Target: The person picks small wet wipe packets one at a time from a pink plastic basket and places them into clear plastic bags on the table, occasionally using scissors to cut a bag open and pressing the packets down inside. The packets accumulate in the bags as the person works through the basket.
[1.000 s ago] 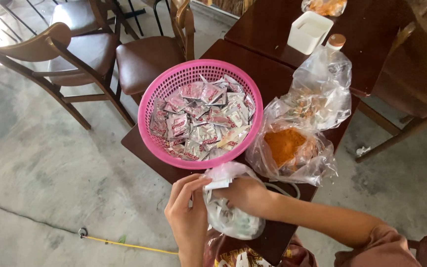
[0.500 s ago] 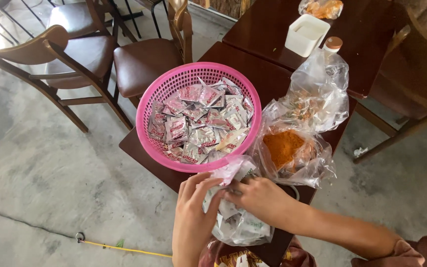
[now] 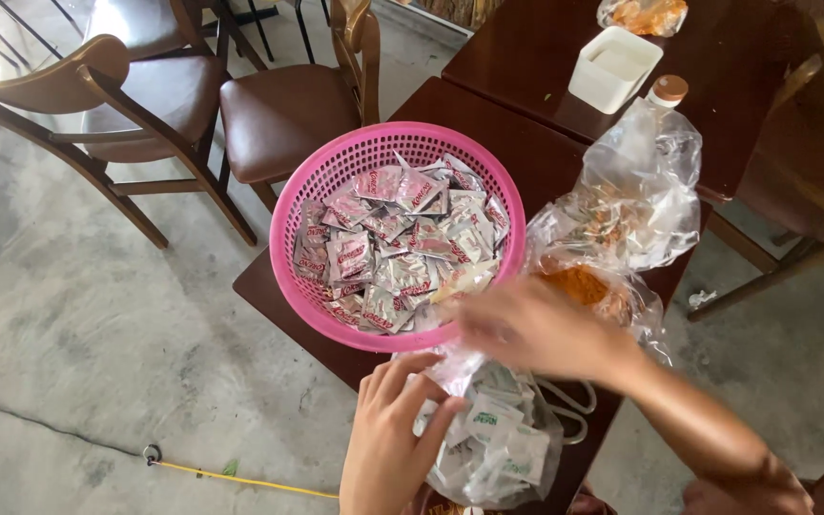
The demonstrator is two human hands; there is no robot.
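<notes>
My left hand [image 3: 395, 441] grips the near side of a clear plastic bag of small white-and-green sachets [image 3: 493, 441], fingers curled around its bunched upper part, at the near edge of the dark wooden table [image 3: 517, 133]. My right hand [image 3: 536, 329] is blurred, just above the bag's twisted neck and over the near rim of the pink basket [image 3: 398, 234]; I cannot tell whether it pinches the plastic or only hovers on it. As I judge it, the bag is already well filled and its mouth gathered, so closing it looks like what remains; the basket is heaped with silver-and-red sachets [image 3: 393, 243], so plenty is unsorted. The bag's long axis runs from its rounded bottom at the table's near edge up to the neck, which points away from me toward the basket. To the right of the basket lie crumpled clear bags [image 3: 636, 186] with orange contents, and past them, toward the far edge, a white square container [image 3: 615, 69]. Brown chairs [image 3: 278, 110] stand off the table's left side.
</notes>
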